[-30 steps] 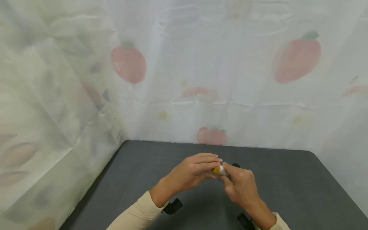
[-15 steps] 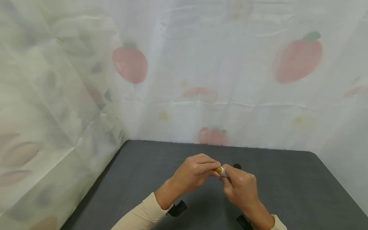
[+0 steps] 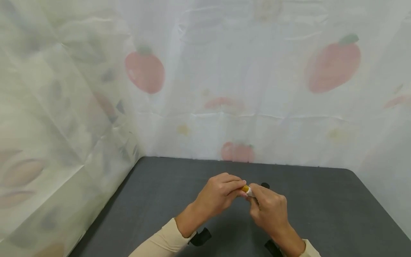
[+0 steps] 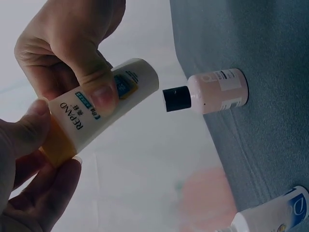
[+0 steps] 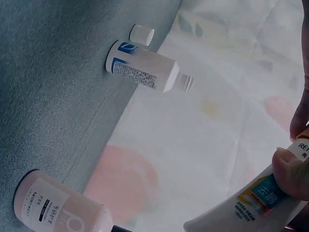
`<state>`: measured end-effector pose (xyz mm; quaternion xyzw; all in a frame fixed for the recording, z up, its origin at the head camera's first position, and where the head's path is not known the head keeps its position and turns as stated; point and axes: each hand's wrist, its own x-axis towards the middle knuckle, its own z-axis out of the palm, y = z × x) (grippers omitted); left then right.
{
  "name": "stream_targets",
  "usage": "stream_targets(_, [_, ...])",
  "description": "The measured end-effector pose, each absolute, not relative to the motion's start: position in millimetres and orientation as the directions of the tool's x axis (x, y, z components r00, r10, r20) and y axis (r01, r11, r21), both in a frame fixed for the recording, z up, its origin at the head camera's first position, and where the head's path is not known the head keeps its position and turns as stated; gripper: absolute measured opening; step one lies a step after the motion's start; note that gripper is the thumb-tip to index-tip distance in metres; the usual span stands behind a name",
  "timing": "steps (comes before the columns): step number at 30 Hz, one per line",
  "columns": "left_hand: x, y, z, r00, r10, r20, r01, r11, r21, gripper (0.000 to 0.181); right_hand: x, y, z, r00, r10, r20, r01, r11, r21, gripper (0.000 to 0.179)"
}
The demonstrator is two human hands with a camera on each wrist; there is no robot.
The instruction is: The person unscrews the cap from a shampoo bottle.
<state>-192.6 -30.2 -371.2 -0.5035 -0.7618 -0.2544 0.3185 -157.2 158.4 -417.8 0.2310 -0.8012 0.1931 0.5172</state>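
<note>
Both hands hold a white squeeze tube with a yellow-orange cap, raised above the table. My left hand pinches the cap between thumb and fingers. The tube's body is in the grip of my right hand, its thumb lying over the printed front. In the left wrist view the tube tilts, with its flat sealed end at the upper right and the cap at the lower left. In the head view most of the tube is hidden by the hands.
A pink bottle with a black cap stands upright on the dark grey table. A white bottle stands uncapped, its threaded neck showing, and a white cap lies beside it. Fruit-printed white sheeting hangs behind the table.
My left hand has moved slightly right, and its fingers, spread around the cap a second ago, have closed in on it. My right hand has stayed nearly in place.
</note>
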Motion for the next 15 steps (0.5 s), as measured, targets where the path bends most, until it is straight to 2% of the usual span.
stream_targets(7, [-188.3,-28.1,-372.1,-0.377,0.579,0.723,0.907,0.387,0.164,0.027,-159.3,158.6,-421.0,-0.344,-0.177,0.922,-0.567,0.822,-0.053,0.014])
stream_targets(13, [-186.6,-26.0,-369.4,-0.403,0.567,0.718,0.897,0.400,0.188,0.026,-160.1,157.6,-419.5,-0.333,-0.157,0.930,-0.564,0.823,-0.063,0.046])
stream_targets(15, [-186.2,-25.0,-368.2,-0.402,0.564,0.721,0.897,0.400,0.187,0.026,-159.3,157.9,-418.0,-0.341,-0.153,0.928,-0.569,0.819,-0.073,0.046])
